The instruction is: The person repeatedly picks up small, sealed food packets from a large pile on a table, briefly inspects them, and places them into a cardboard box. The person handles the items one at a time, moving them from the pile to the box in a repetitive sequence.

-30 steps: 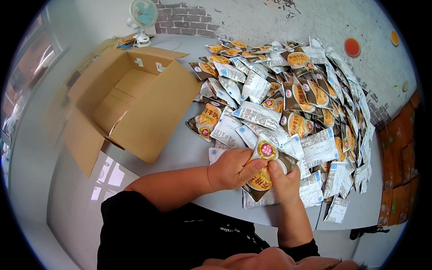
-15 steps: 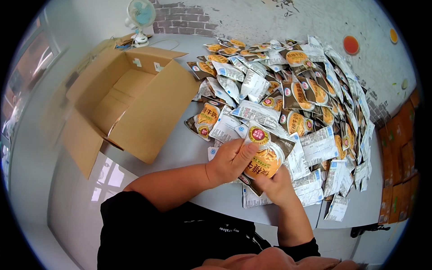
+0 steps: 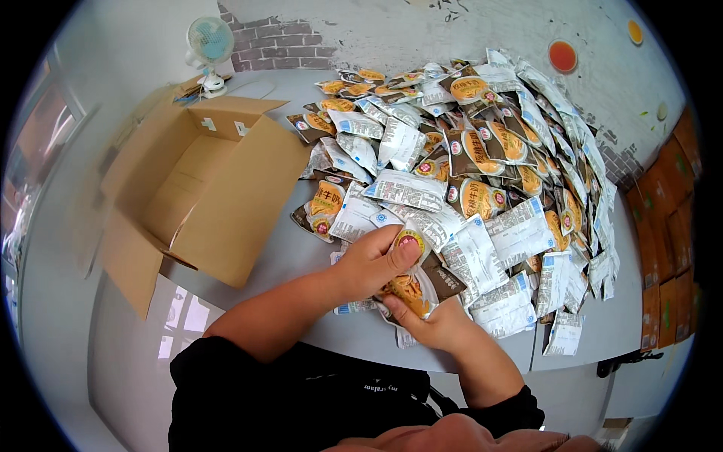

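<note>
A brown, orange and white pouch [image 3: 434, 277] is held between my two hands above the near edge of the pile. My left hand [image 3: 374, 264] grips its left side, thumb lying across the round red emblem. From below, my right hand [image 3: 437, 325] clasps the lower part, thumb on the printed front. Fingers behind the pouch are hidden. Around and beyond my hands lies a large heap of similar pouches [image 3: 410, 188], some with the brown-and-orange front up, others with the white printed back up.
An open cardboard box [image 3: 241, 207] stands on the left of the grey table [image 3: 324, 339], flaps spread, its visible inside bare. A small fan [image 3: 210, 45] is at the back left. Stacked orange-brown cartons [image 3: 663, 248] line the right side.
My right hand has shifted left and lower on the pouch, its thumb now across the front. The pouch has tilted in my grip. The whole view has shifted slightly.
</note>
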A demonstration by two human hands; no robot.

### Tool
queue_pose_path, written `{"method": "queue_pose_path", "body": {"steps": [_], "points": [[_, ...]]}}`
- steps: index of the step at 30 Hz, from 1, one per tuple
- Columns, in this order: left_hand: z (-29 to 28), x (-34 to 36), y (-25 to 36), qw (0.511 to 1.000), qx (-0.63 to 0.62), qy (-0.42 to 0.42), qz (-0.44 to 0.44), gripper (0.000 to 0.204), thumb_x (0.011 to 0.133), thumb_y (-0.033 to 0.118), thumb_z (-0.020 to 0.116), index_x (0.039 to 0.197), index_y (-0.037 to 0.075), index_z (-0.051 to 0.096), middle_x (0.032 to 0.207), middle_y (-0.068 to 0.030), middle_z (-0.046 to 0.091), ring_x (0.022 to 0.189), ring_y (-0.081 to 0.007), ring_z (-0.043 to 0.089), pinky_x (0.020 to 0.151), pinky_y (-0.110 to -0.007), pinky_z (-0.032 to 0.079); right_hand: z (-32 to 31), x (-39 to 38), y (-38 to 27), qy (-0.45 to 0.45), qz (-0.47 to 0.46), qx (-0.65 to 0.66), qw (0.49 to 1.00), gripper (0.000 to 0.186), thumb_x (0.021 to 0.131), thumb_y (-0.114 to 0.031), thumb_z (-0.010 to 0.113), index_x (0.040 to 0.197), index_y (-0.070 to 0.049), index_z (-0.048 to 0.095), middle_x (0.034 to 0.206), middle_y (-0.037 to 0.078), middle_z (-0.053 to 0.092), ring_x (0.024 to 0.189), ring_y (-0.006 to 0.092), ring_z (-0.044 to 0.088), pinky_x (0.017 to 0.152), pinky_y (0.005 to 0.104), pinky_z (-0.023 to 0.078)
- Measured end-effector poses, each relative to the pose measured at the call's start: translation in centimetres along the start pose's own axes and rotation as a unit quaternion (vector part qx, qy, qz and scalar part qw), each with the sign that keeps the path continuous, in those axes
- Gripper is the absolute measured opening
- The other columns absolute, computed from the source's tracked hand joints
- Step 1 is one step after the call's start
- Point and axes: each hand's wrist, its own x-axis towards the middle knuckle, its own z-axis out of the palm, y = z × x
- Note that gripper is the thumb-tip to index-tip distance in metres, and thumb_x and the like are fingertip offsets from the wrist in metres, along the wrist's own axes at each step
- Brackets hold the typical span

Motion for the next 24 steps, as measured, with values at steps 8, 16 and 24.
{"method": "queue_pose_path", "body": {"steps": [8, 16, 24], "points": [[0.6, -0.2, 0.9, 0.964, -0.247, 0.017, -0.092, 0.034, 0.098, 0.034, 0.046, 0.103, 0.002, 0.055, 0.098, -0.0031, 0.059, 0.087, -0.0068, 0.054, 0.077, -0.024, 0.046, -0.6, 0.1, -1.2, -0.054, -0.006, 0.046, 0.997, 0.031, 0.084, -0.016, 0.066, 0.111, -0.003, 0.058, 0.104, 0.011, 0.062, 0.094, 0.0242, 0.059, 0.084, 0.0337, 0.047], [0.3, -0.8, 0.7, 0.995, -0.092, 0.026, -0.035, 0.035, 0.097, 0.036, 0.049, 0.098, 0.002, 0.056, 0.088, 0.0002, 0.058, 0.078, -0.0044, 0.049, 0.070, -0.023, 0.045, -0.4, 0.3, -1.6, -0.088, 0.022, 0.016, 0.996, 0.029, 0.085, -0.024, 0.065, 0.109, -0.008, 0.061, 0.099, 0.012, 0.065, 0.092, 0.0296, 0.062, 0.081, 0.0371, 0.048], [-0.1, -0.1, 0.5, 0.975, -0.213, -0.013, -0.054, 0.044, 0.099, 0.042, 0.038, 0.104, 0.001, 0.054, 0.092, -0.0055, 0.059, 0.083, -0.0108, 0.057, 0.076, -0.026, 0.048, -0.2, 0.0, 0.2, -0.111, 0.055, 0.092, 0.988, 0.030, 0.085, -0.025, 0.066, 0.109, -0.007, 0.059, 0.093, 0.010, 0.064, 0.084, 0.0223, 0.061, 0.078, 0.0333, 0.048]]}}
